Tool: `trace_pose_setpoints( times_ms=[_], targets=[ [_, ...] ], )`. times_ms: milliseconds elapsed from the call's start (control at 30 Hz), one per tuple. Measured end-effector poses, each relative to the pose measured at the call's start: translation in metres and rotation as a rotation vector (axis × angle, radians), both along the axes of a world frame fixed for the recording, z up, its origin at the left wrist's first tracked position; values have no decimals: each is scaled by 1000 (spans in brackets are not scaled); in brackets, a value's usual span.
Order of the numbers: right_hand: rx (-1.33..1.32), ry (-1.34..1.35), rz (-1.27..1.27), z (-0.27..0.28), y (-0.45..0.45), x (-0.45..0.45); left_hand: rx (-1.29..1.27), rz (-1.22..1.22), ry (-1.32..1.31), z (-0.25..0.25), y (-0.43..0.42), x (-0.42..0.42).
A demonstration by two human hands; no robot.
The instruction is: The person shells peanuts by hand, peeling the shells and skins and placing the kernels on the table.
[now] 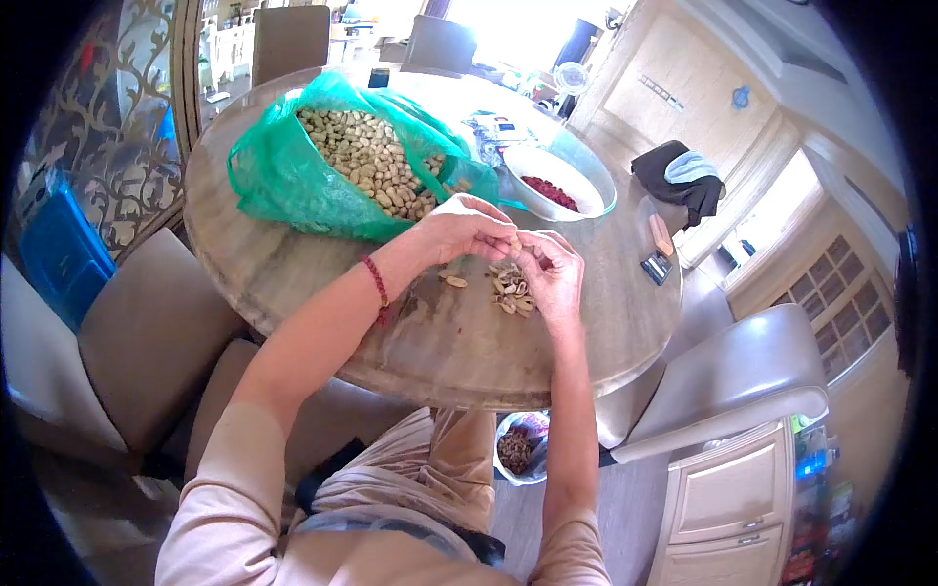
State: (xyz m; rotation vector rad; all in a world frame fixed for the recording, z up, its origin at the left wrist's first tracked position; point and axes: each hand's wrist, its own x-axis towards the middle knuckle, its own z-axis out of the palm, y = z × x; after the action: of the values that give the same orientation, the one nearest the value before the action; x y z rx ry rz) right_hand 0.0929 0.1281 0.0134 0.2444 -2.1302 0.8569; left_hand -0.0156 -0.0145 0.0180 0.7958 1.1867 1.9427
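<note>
My left hand (pixel 467 230) and my right hand (pixel 553 272) meet fingertip to fingertip above the round table (pixel 469 356). Both are closed in a pinch on a small pale peanut (pixel 515 242), mostly covered by the fingers. Just below them lies a little pile of broken peanut shells (pixel 512 291), with a loose peanut (pixel 453 280) to its left. Behind my left hand, an open green plastic bag (pixel 283 181) holds a heap of unshelled peanuts (pixel 363 156). Beyond my right hand stands a white bowl (pixel 532 163) with dark red kernels (pixel 552 191) inside.
On the floor under the table edge is a small bin (pixel 503 469) with brown shells in it. A dark small box (pixel 657 267) lies at the table's right. Chairs (pixel 728 381) surround the table, and a wooden cabinet (pixel 728 483) stands low on the right.
</note>
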Motion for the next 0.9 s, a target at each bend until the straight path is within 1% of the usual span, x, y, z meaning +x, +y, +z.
trace_pose_setpoints(
  times_ms=[33, 67, 233, 300, 367, 500, 567, 600, 667, 700, 767, 800, 867, 900],
  targets=[
    [-58, 14, 33, -1, 1, -1, 2, -1, 4, -1, 1, 0],
    [-76, 71, 69, -4, 4, -4, 19, -42, -45, -2, 2, 0],
    [-56, 128, 69, 3, 1, 0, 27, -150, -215, -8, 8, 1],
    [-54, 145, 80, 0, 2, -1, 19, -158, -195, -10, 10, 0],
    [-200, 132, 159, -4, 3, -4, -3, -191, -200, -9, 10, 0],
    [-298, 103, 196, -4, 3, -2, -22, -208, -180, -7, 8, 2],
    [-347, 84, 224, -8, 10, -4, -132, -69, 47, 0, 5, 10],
    [-346, 84, 224, -8, 13, -4, -132, -69, 47, 0, 5, 11],
    [-307, 26, 134, -8, 17, -4, -18, -55, 318, 2, 5, 13],
    [-307, 25, 134, -8, 17, -4, -18, -55, 318, 0, 7, 12],
    [-282, -48, 137, -8, 17, -4, 50, -56, 454, -3, 11, 9],
    [-283, -50, 137, -9, 18, -5, 49, -56, 452, -5, 12, 7],
    [-240, -111, 96, -10, 20, -5, 61, 18, 664, -8, 13, 4],
    [-242, -114, 96, -9, 18, -4, 58, 18, 661, -7, 12, 4]
  ],
)
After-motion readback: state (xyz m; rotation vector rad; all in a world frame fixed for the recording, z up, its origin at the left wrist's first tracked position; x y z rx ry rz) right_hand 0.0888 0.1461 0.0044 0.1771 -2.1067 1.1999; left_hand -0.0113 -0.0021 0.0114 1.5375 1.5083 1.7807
